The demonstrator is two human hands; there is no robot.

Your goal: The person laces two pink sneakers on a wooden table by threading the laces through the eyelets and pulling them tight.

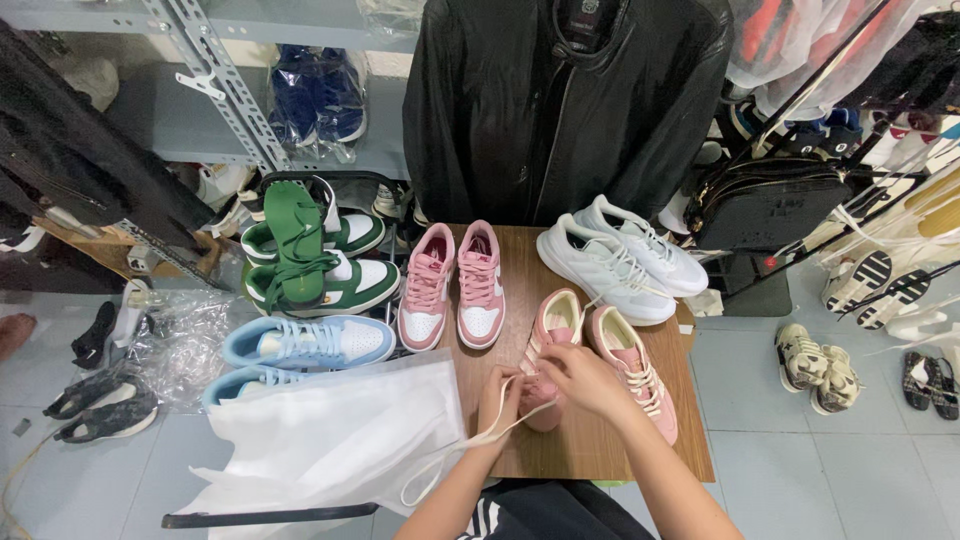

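Both forearms come up from the bottom edge and meet over the near part of the wooden tabletop [580, 450]. Left hand [500, 398] is palm-down, wrist bent, fingers together and pinched on a cream lace [470, 440] that trails back in a loop toward the white bag [330, 440]. Right hand [582, 378] reaches across from the right, knuckles up, fingers curled and closed on the toe end of the left pink shoe [553, 330]; exact grip under the hand is hidden. That shoe lies on the tabletop, toe toward the person, its toe covered by the hands. Its mate, the right pink shoe [632, 370], lies just beside it, touching or nearly so, laced in cream. Farther back on the tabletop: a pink-and-white pair [455, 285] and a white pair [620, 262]. Left of the tabletop sit a green pair [320, 262] and a blue pair [300, 345], the nearer blue shoe partly under the white bag. A black jacket [560, 100] hangs behind the tabletop.
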